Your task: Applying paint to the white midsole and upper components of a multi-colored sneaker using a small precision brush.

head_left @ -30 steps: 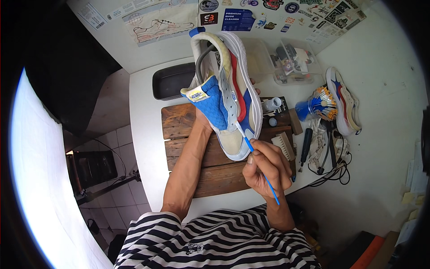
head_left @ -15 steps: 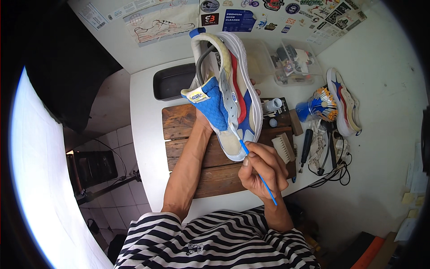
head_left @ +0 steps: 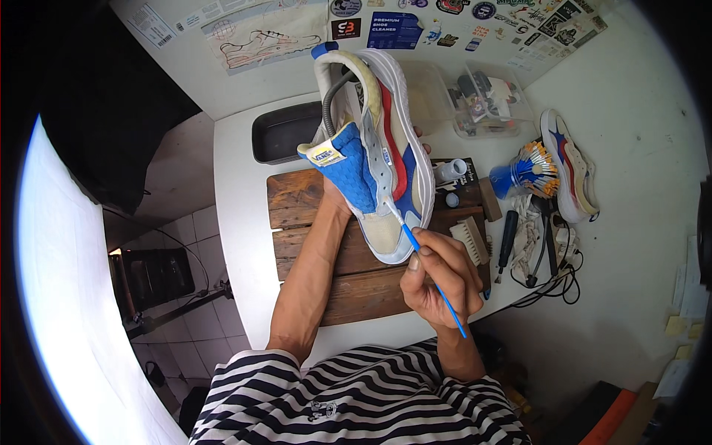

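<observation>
A white, blue and red sneaker (head_left: 383,236) is held up over the wooden board, toe toward me, its blue tongue folded out to the left. My left hand (head_left: 335,194) grips it from beneath; most of its fingers are hidden, with some fingertips showing past the right side of the sole. A coiled metal shoe tree spring (head_left: 328,111) curves out of the shoe's opening. My right hand (head_left: 443,278) pinches a thin blue paintbrush (head_left: 434,274). The brush tip touches the pale grey lace panel near the toe.
The slatted wooden board (head_left: 297,245) lies on a white table. To its right are a small open bottle (head_left: 452,170), a scrub brush (head_left: 469,241), a cup of paintbrushes (head_left: 512,182), another sneaker (head_left: 571,167) and cables. Behind stand a black tray (head_left: 278,137) and a clear plastic box (head_left: 486,133).
My right hand and the paintbrush have shifted slightly right, and the brush tip sits a little lower and right on the lace panel. The sneaker stays in my left hand.
</observation>
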